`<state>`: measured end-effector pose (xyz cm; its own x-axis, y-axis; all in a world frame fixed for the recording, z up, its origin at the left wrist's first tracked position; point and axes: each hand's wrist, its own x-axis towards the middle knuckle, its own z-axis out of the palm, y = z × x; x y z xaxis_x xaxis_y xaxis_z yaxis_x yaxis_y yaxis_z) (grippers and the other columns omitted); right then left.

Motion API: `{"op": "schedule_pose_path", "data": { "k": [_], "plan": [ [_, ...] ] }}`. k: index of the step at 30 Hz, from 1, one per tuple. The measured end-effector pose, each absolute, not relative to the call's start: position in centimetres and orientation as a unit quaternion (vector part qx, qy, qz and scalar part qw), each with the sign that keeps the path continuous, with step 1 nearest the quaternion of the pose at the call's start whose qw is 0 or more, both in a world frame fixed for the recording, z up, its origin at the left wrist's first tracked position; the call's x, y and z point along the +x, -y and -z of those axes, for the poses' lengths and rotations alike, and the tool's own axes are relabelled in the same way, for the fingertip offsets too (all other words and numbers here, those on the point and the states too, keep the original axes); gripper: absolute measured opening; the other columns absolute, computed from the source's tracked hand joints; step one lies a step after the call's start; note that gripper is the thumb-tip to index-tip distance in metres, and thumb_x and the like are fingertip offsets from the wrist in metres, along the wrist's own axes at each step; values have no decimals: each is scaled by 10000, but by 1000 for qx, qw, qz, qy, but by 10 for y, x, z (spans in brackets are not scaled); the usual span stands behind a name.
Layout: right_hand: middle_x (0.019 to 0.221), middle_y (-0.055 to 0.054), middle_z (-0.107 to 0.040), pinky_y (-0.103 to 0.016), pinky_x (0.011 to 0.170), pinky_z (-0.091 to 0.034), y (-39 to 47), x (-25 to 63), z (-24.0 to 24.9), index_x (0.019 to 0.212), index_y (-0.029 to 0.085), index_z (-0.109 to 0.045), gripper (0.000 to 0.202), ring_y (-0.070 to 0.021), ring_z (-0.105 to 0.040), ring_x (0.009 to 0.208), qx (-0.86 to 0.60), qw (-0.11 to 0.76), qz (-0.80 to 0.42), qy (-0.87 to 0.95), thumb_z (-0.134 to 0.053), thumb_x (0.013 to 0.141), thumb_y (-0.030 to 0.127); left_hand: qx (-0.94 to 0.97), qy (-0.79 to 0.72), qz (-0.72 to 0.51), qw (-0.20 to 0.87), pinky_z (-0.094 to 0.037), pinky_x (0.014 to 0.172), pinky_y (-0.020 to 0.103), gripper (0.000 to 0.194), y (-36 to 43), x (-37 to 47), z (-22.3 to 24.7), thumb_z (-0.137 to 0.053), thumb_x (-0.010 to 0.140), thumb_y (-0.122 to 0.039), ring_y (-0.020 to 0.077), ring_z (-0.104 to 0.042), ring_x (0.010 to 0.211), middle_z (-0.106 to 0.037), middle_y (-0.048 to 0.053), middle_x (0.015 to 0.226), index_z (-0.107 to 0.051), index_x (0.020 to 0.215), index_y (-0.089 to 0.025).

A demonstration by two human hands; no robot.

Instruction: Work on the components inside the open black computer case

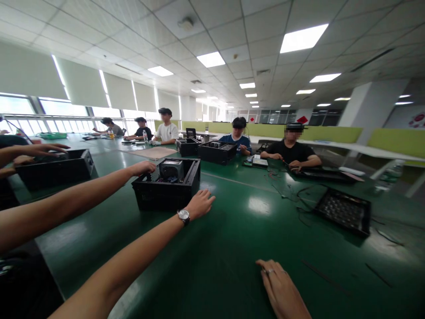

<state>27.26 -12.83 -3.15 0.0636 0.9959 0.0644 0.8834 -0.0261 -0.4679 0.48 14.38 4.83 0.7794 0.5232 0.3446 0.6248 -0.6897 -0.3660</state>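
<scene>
My right hand [282,288] rests at the bottom, right of centre, back upward. Its fingers are loosely bent on the green tabletop [232,257], a ring shows on one, and nothing is seen in it. My left hand is not in view. From the left, a co-worker's two bare arms reach to a black open-topped case [162,195]. One hand [142,168] is at its rear left corner; the other [199,204], wearing a watch [183,215], hovers by its front right side. A silver box-shaped part [171,169] sits inside the case.
A black tray [345,210] of small parts lies at the right, beside loose cables and a plastic bottle [390,175]. Two more black cases stand behind the middle one. Another case [56,170] is at the left under another person's hands. Several people sit across the table.
</scene>
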Motion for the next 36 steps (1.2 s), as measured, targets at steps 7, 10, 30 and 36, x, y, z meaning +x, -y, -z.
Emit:
{"op": "schedule_pose_path", "data": {
  "k": [7,10,30,36],
  "plan": [
    [1347,-108,-607,-531,1095,-429,131,268,26,1358,222,-586,502,-301,-531,1293,-683,201,-145,687,-253,1033,411,-872,414,67,254,-244,1108,646,405,-192,-43,-36,-419,898,-110,414,-398,1397,-596,249,1339,-680,1207,-104],
    [1344,-114,-607,-533,1080,-442,132,265,24,1357,214,-584,486,-304,-525,1298,-679,195,-158,690,-259,1033,376,-875,422,50,233,-309,1122,519,407,-205,-94,-41,-467,861,-122,328,-477,1356,-658,167,1284,-703,1185,-191],
    [1025,-31,-710,-306,860,-568,127,276,52,1271,267,-526,285,-193,-706,918,-537,383,111,744,-467,1002,196,-821,511,192,170,-369,1005,446,518,-273,93,-119,-204,1059,-395,301,-564,1187,-640,183,1259,-616,1234,-134],
    [1072,-16,-683,-254,883,-542,135,270,41,1264,317,-543,261,-166,-690,975,-562,443,15,698,-441,1032,254,-855,481,116,155,-403,901,384,454,-207,71,-136,-278,1058,-390,257,-649,1007,-714,143,1029,-659,1006,-148]
  ]
}}
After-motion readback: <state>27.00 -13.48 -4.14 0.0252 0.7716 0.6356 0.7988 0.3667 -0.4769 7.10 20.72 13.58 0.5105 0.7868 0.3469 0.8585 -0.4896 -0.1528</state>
